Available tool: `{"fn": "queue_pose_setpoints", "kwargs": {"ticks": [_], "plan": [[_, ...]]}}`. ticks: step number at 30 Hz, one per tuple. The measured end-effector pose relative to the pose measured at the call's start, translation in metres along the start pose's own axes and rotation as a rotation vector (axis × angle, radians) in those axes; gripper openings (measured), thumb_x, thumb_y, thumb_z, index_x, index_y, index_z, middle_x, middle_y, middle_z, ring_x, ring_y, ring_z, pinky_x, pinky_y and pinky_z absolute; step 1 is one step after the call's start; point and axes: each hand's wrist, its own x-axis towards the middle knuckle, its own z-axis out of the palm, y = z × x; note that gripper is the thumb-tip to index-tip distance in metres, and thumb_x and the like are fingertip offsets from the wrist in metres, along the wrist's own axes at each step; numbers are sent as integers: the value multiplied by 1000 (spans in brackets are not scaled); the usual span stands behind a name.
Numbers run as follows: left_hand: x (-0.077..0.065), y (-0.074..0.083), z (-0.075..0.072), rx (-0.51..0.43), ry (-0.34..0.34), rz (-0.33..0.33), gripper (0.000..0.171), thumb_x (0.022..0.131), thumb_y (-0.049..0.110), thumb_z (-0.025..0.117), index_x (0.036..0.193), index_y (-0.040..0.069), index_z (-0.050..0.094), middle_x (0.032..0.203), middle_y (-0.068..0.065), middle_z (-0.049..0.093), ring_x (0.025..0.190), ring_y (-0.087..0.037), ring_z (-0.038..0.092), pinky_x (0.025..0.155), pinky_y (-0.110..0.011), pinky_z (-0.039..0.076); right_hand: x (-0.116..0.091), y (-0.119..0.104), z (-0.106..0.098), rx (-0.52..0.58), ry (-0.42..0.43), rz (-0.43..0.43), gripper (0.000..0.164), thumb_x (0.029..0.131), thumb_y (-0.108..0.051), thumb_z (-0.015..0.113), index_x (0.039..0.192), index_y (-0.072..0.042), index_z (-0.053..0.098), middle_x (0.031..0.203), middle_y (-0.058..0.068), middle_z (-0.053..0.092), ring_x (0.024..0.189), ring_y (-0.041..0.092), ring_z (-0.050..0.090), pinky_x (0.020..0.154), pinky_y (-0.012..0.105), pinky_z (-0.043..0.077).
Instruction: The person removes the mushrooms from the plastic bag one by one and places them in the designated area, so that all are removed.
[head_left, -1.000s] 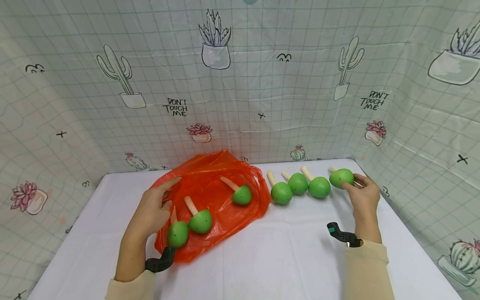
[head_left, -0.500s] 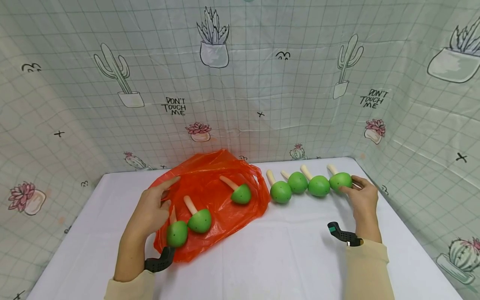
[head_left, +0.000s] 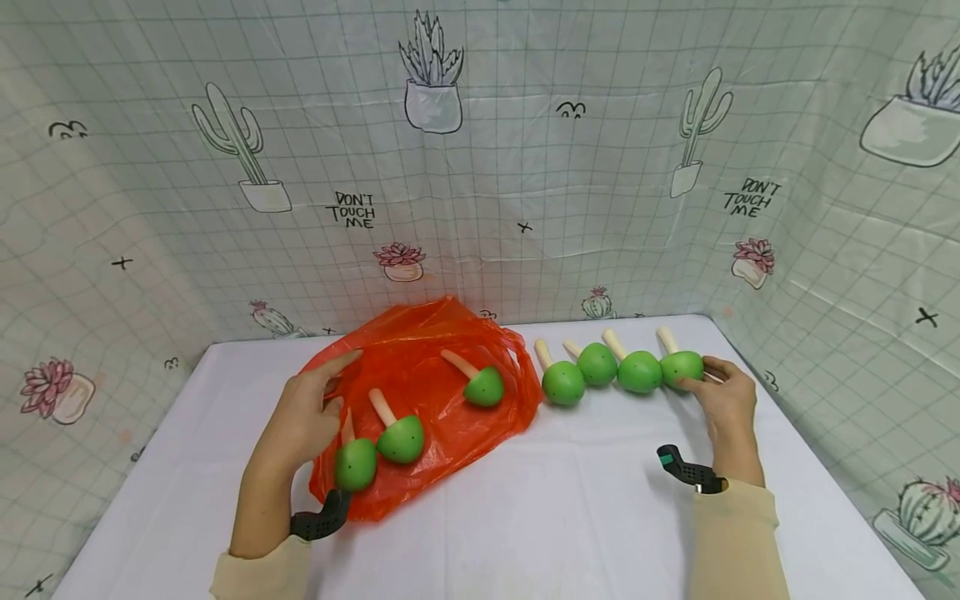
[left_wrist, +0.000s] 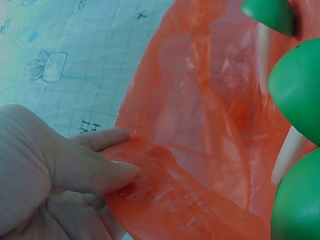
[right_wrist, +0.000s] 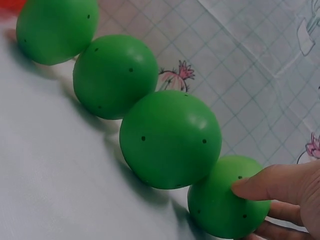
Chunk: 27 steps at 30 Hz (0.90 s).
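Observation:
In the head view my right hand [head_left: 729,398] holds a toy mushroom [head_left: 681,367] with a green cap and pale stem, at the right end of a row. Its cap touches the neighbouring green mushroom [head_left: 639,372]; the right wrist view shows my thumb [right_wrist: 265,185] on the dotted cap. At the left, my left hand [head_left: 302,421] pinches the edge of a red plastic bag [head_left: 442,425] between thumb and fingers, seen closely in the left wrist view. Three more green-capped mushrooms lie in the bag's opening, one of them [head_left: 356,464] near my left wrist.
Two further mushrooms, one at the row's left end [head_left: 563,383] and one beside it [head_left: 597,364], lie close to the bag's right edge. A white cloth [head_left: 540,508] covers the table. Grid-patterned curtains [head_left: 487,167] with cactus drawings enclose the back and sides.
My right hand has brought its mushroom slightly left and down against its neighbour, with the stem now pointing backward. The left hand and bag have stayed put.

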Motion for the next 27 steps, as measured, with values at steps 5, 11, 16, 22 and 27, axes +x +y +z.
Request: {"fn": "queue_pose_setpoints", "kwargs": {"ticks": [5, 11, 16, 22, 27], "plan": [[0, 0, 1, -5, -3, -9, 61, 96, -17, 48, 155, -1, 48, 147, -29, 55, 129, -48, 60, 103, -58, 52, -1, 0, -2, 0, -10, 15, 76, 94, -10, 78, 160, -5, 42, 163, 17, 44, 149, 34, 40, 120, 43, 39], [0, 0, 0, 1, -3, -28, 62, 96, -17, 49, 155, 0, 48, 149, -29, 54, 130, -49, 58, 103, -58, 52, -1, -1, -2, 1, -9, 14, 76, 94, -14, 79, 160, -5, 42, 163, 16, 44, 148, 33, 41, 119, 41, 40], [0, -1, 0, 1, -2, -26, 61, 96, -16, 49, 155, 0, 48, 149, -29, 53, 131, -50, 58, 102, -58, 52, -1, -2, -2, -23, 11, -1, 73, 95, -15, 79, 159, -5, 45, 161, 17, 46, 146, 33, 43, 118, 38, 42], [-1, -1, 0, -11, -2, -24, 61, 97, -16, 49, 156, 0, 47, 149, -29, 53, 130, -49, 59, 102, -57, 53, -3, -2, -2, -39, 37, -6, 71, 95, -17, 79, 157, -4, 47, 159, 17, 48, 143, 32, 44, 115, 36, 44], [0, -1, -1, -16, -1, -29, 62, 97, -16, 49, 156, 0, 47, 149, -29, 54, 130, -49, 59, 102, -57, 53, -4, -3, -3, -53, 56, -15, 70, 96, -20, 78, 156, -3, 48, 158, 18, 48, 141, 32, 45, 114, 36, 45]]}}
